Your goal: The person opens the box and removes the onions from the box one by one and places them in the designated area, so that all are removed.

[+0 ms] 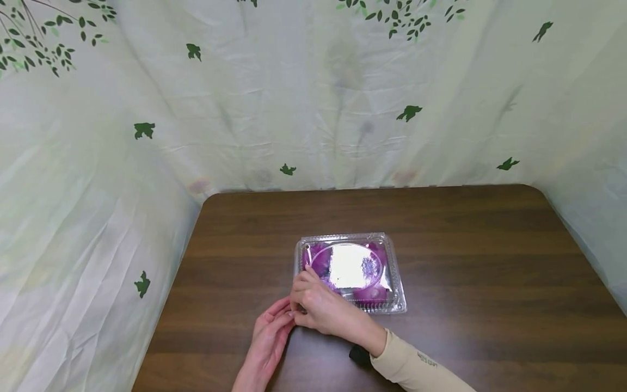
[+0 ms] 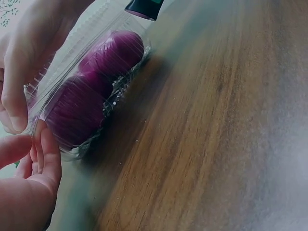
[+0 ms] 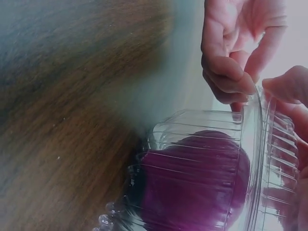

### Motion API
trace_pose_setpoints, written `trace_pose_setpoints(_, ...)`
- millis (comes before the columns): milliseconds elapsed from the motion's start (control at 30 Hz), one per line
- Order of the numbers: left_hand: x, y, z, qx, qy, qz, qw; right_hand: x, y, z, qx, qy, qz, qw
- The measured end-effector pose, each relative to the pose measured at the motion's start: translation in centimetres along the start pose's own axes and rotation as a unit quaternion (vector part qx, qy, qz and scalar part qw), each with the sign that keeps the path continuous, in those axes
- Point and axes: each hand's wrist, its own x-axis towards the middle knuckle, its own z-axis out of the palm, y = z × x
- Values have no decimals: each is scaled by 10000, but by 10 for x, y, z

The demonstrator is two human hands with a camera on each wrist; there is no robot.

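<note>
A clear plastic clamshell box, its lid down, lies on the table and holds several purple rounded things whose kind I cannot tell. At its near left corner, my left hand pinches the rim between thumb and fingers. My right hand reaches across the box's left side and grips the lid's edge at that same corner, with fingers on top and thumb at the near side. The right wrist view shows both hands' fingertips meeting at the rim. Glare on the lid hides part of the contents.
The brown wooden table extends around the box on all sides. White curtains with green leaf and bird prints hang behind and beside it. A black device sits under the right wrist.
</note>
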Motion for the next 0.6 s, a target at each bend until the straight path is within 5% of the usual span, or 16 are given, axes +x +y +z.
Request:
trace_pose_setpoints(333,-2,2,-1,65,-308,195,9993,2,-2,-4,-290,300,-304,9987)
trace_pose_setpoints(600,-2,5,2,65,-121,159,9998,-1,-6,-10,-919,649,-338,9931)
